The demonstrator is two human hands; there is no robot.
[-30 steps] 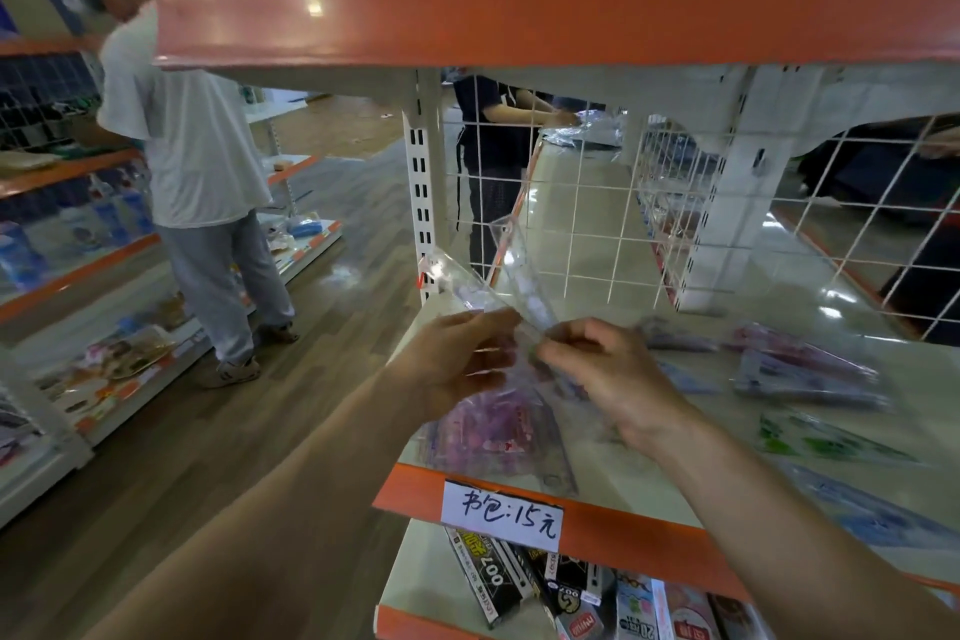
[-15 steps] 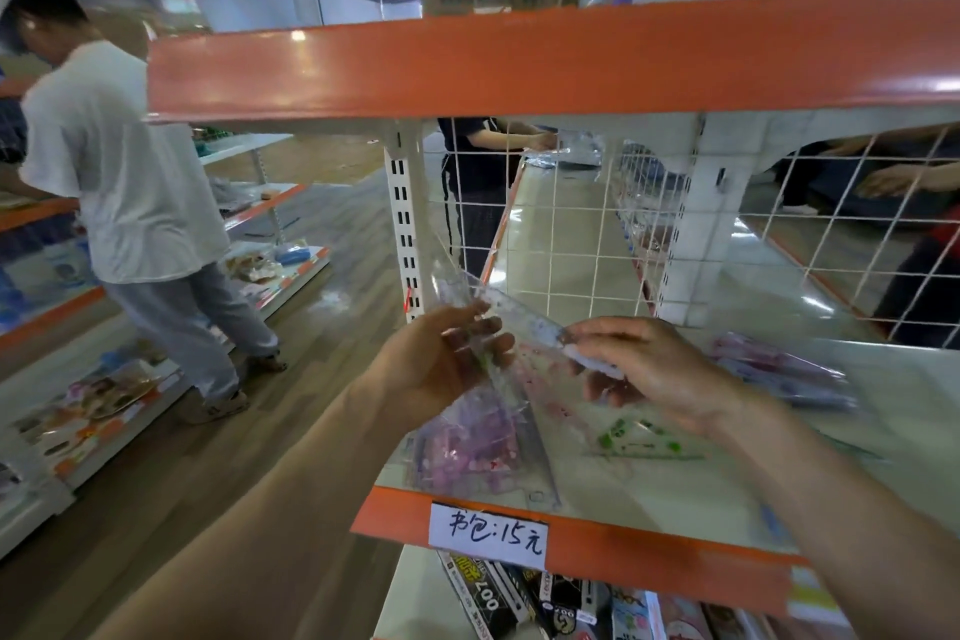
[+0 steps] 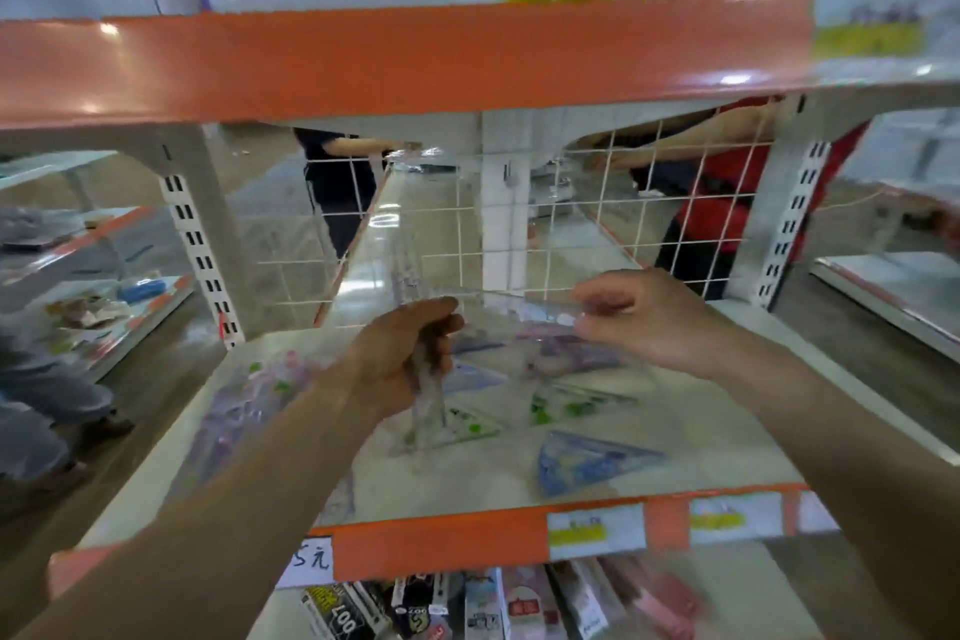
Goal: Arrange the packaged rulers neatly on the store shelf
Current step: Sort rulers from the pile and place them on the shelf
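The packet (image 3: 519, 299) between the fingers (image 3: 605, 299) is clear and colourless. Below the fingers lie a green-speckled pack (image 3: 561, 408) and a mottled blue triangle (image 3: 587, 463); left of them lies a purple-pink pack (image 3: 244, 411). The shelf (image 3: 701, 431) is cream, edged orange.

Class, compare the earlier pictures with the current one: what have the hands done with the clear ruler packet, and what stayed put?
The left hand and right hand carried the clear ruler packet rightward, from the shelf corner to over its middle. Both keep gripping it; the loose packets stayed lying.
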